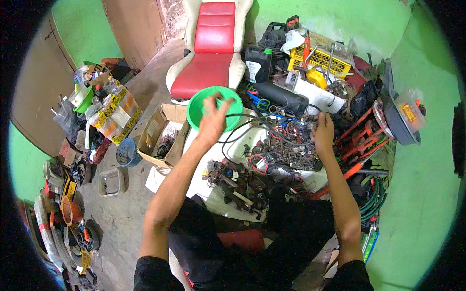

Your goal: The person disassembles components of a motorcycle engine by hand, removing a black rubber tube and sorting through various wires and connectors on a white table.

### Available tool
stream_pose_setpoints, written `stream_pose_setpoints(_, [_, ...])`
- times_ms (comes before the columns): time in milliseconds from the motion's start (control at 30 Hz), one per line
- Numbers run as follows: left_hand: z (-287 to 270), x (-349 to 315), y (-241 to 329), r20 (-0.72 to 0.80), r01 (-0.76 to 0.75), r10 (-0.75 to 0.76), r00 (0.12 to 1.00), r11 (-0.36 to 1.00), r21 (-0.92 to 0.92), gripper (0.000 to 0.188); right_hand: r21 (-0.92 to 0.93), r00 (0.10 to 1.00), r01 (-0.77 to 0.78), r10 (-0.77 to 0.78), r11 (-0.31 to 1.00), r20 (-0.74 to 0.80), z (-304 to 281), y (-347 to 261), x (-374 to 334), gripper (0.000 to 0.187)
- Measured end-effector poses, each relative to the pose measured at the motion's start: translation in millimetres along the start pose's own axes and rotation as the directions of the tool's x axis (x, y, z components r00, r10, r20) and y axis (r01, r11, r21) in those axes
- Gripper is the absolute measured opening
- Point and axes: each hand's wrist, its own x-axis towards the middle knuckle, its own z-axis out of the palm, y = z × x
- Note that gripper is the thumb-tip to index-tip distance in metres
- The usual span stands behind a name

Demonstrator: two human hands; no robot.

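**Black cable at the hands above parts heaped on a white sheet**

A white sheet [199, 179] lies low on the grey floor [119, 220] of a cluttered room with green walls [315, 12]. Directions run from the middle of the view.

Counted out: one red-and-cream seat [212, 48] towards 12 o'clock; one green basin [194, 109] at 11; one open cardboard box [175, 112] at 9, with one blue basket [127, 153] beyond it and one pale rectangular tub [111, 183] nearer half past 8; one yellow crate [313, 57] between 1 and 2. Two main heaps of small parts sit on the sheet: a metal heap [293, 150] at 3 and a darker heap [235, 184] at 6, their pieces too many and too mixed to count.

The black cable [245, 115] runs from beside the left hand, just past 12, towards the heap at 3. The left hand [213, 119] is over the basin at 11, its fingers blurred and partly bent; whether they grip the cable I cannot tell. The right hand [324, 131], just above 3, has its fingers bent close together, a dark strand near their tips; a firm hold cannot be made out.
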Motion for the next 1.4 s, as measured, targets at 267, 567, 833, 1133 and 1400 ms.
stream_pose_setpoints(267, [-21,-5,-73,0.406,0.603,-0.447,0.797,0.609,-0.515,0.034,0.375,0.996,-0.078,0.088,0.924,-0.009,-17,-18,24,0.024])
stream_pose_setpoints(567, [-108,19,-29,0.764,0.804,-0.321,0.56,0.432,-0.408,0.037,0.249,0.997,0.033,-0.015,0.968,-0.075,-43,6,27,0.026])
stream_pose_setpoints(833, [-78,31,34,0.618,0.607,-0.167,0.768,0.498,-0.619,0.036,-0.256,0.726,-0.056,0.215,0.965,0.653,34,41,-29,0.088])
stream_pose_setpoints(1133, [-76,38,31,0.302,0.328,-0.142,0.943,0.554,-0.765,0.035,-0.866,0.858,0.479,0.13,0.144,0.496,72,5,-57,0.056])
stream_pose_setpoints(1400, [-72,46,27,0.238,0.247,-0.438,0.867,-0.037,-0.968,0.033,-0.42,0.564,0.287,0.202,0.861,0.801,91,43,-53,0.045])
